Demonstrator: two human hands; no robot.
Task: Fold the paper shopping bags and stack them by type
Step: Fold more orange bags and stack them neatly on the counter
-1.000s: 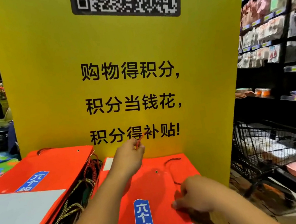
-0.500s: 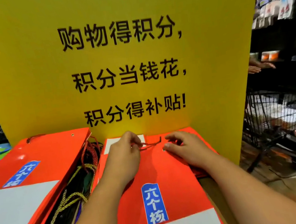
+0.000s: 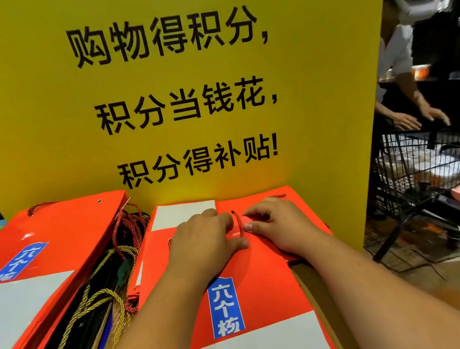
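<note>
Where hands [image 3: 202, 238] [image 3: 284, 227] meet on red bag [image 3: 267, 286], cord [image 3: 240, 225] grip unclear.

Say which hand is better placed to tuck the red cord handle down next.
Right, probably. The right hand has its thumb tip at the red cord handle, fingers curled toward it; the left hand lies flat on the red bag, holding it down.

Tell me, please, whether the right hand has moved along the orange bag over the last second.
Yes. The right hand has slid away from the person, from level with the blue label up to the cord handle near the yellow sign.
</note>
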